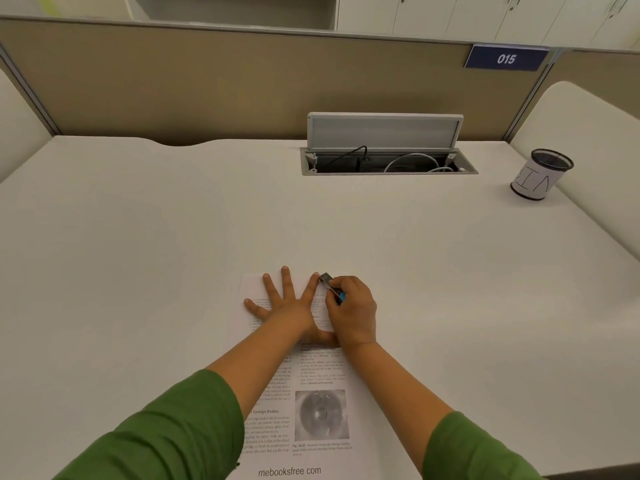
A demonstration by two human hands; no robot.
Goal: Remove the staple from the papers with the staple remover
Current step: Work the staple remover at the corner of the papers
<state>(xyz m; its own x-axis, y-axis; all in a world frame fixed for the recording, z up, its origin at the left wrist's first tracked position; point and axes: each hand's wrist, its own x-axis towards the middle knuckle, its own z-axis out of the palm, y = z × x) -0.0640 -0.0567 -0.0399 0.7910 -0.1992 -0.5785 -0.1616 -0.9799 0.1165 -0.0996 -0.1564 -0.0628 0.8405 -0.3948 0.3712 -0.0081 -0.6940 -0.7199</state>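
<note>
Stapled white printed papers point(311, 393) lie on the pale surface point(138, 237), pinned flat by the left hand point(287, 306), fingers spread straight. The right hand point(353, 310) has its grip curled round a metal staple remover with a blue handle point(332, 289), its tip at the top right corner. Whether the staple is out cannot be seen; removal looks underway. Legible: "mebooksfree.com", "Foreign Bodies", "015" on a blue sign point(506, 58).
</note>
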